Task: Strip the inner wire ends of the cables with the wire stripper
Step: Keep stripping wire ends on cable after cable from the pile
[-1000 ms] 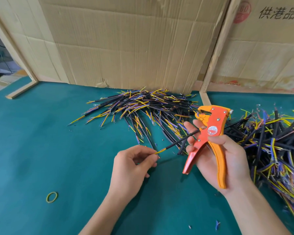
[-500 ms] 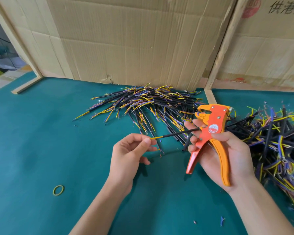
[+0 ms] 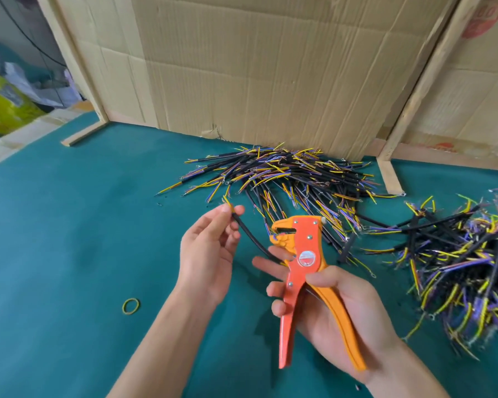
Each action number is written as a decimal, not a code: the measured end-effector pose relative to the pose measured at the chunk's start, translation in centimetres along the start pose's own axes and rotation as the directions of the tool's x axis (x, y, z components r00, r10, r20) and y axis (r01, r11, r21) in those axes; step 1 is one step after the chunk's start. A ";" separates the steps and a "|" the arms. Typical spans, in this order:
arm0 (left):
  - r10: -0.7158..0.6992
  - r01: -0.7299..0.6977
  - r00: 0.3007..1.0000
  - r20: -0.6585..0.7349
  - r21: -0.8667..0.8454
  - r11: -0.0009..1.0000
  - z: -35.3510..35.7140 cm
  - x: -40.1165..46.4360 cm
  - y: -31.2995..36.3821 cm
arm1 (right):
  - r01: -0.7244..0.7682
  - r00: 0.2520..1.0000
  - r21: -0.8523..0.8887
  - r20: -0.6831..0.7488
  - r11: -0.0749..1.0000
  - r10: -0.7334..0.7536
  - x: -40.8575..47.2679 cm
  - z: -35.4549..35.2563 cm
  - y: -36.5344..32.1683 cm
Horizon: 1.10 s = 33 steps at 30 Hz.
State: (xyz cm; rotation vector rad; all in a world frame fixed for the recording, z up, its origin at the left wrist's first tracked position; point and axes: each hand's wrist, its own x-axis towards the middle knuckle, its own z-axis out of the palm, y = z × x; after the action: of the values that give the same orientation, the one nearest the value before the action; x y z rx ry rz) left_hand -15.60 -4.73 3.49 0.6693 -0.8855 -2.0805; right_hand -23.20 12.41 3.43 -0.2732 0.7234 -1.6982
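My right hand (image 3: pixel 337 308) grips the orange wire stripper (image 3: pixel 305 271) by its two handles, jaws pointing up and left. My left hand (image 3: pixel 207 251) pinches a short black cable (image 3: pixel 252 239) near its upper end, where yellow inner wires stick out past my fingertips. The cable's lower end reaches my right index finger just below the stripper's jaws; it is not between the jaws. A pile of black cables with yellow and purple inner wires (image 3: pixel 288 179) lies behind my hands, and a second pile (image 3: pixel 466 262) lies at the right.
A teal mat (image 3: pixel 69 239) covers the table. A yellow rubber band (image 3: pixel 131 306) lies left of my left forearm. Cardboard sheets (image 3: pixel 256 67) on wooden frames stand along the back. Small wire scraps lie near my right wrist.
My left hand has risen and swung the cable from level to steeply slanted, its wire end now upward. The cable's far end has come out from the stripper's jaws. The camera has moved closer.
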 end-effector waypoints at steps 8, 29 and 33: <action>-0.035 0.034 0.999 0.010 0.094 0.995 0.5 -0.7 0.0 | -0.165 0.974 -0.175 0.129 0.971 0.188 -0.1 -0.3 0.0; -0.183 0.011 0.928 0.324 0.468 0.884 1.7 -2.5 -2.7 | 0.174 0.977 -0.278 -0.069 0.945 -0.200 -0.3 -3.3 -3.2; -0.280 0.108 0.885 0.372 0.421 0.901 1.7 -2.6 -2.5 | 0.205 0.973 -0.209 -0.058 0.956 -0.222 -0.5 -2.6 -3.3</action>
State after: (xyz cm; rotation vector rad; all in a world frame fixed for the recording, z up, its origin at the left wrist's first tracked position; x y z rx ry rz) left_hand -16.36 -0.87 3.07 0.5257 -1.5708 -2.3015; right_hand -27.09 14.03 3.46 -0.4401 0.9575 -1.8500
